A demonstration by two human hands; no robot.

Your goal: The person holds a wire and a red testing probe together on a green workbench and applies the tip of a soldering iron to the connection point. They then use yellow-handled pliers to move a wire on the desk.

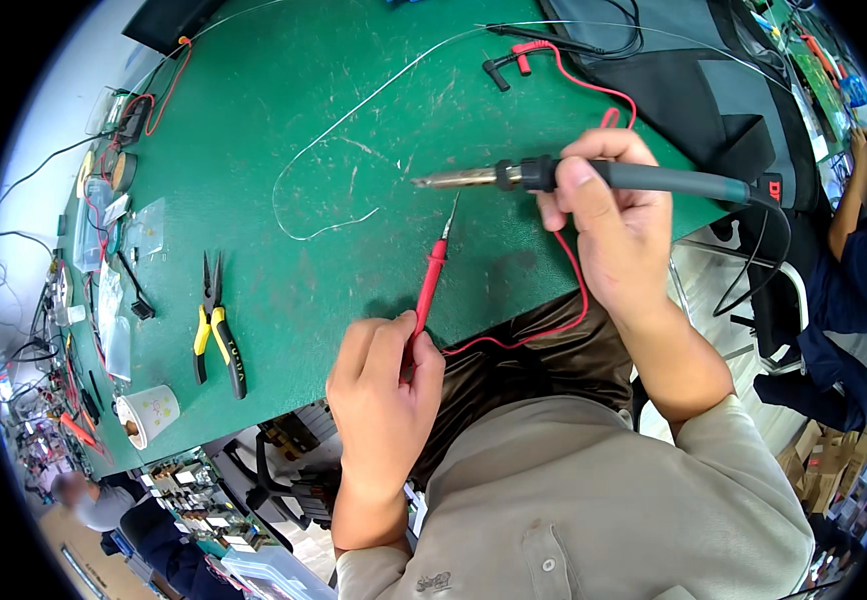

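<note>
So, in the head view, both hands are busy over the green bench. The right hand has a soldering iron by its dark handle, thumb and fingers closed around the grip, the metal tip aimed leftward. The iron's black cable loops down at the right, past the bench's edge. Over to the left hand: its fingers pinch the rear of a red test probe, whose bare point slants up and away from the body. That point sits right beside the iron's metal shaft (whether the two actually touch, I cannot tell). A red lead trails from the probe, sags past the near edge in front of the dark trousers and climbs behind the right hand.

Beyond, a thin silvery wire curls across the bench, its loose end short of the iron's tip. On the left lie yellow-and-black pliers, nose pointing away, with a paper cup near the edge. Up top, a grey-and-black bag spreads over the far right corner, and a co-worker sits off to the right.
</note>
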